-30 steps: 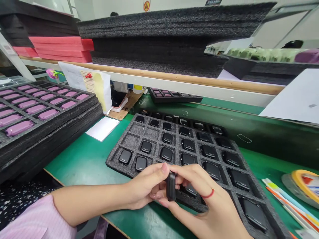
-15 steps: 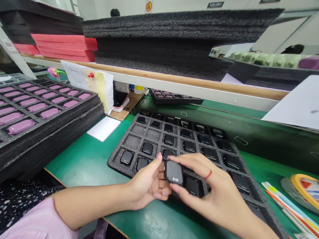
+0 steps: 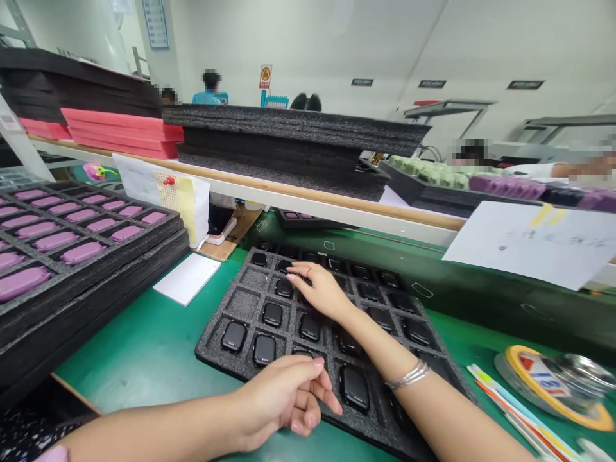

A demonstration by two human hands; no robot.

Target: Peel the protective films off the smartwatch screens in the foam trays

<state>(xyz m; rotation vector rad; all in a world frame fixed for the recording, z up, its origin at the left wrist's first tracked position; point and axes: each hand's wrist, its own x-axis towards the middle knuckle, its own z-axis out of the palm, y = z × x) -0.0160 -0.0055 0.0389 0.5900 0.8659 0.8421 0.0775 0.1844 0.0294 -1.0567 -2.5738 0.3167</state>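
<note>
A black foam tray (image 3: 205,350) lies on the green bench, with black smartwatch bodies in many of its square pockets. My right hand (image 3: 320,290) reaches across it, fingers stretched out and holding nothing visible. Its fingertips are beside a watch body (image 3: 284,264) in the second column; contact is hard to tell. Just below them sits another watch body (image 3: 283,287). Two bare pockets show at the left. My left hand (image 3: 283,399) hovers above the tray's near edge, palm turned up, fingers loosely curled and apart, with nothing in them.
Stacked foam trays (image 3: 91,289) with purple pieces stand at the left, by a white paper pad (image 3: 187,278). A shelf (image 3: 289,196) bearing foam stacks crosses behind. Tape rolls (image 3: 553,385) and coloured strips (image 3: 520,410) lie at the right. Other people are in the background.
The watch body held in my right hand has gone into a bare second-column pocket. That hand has moved forward and left; my left hand is now apart from it. The view has tilted up.
</note>
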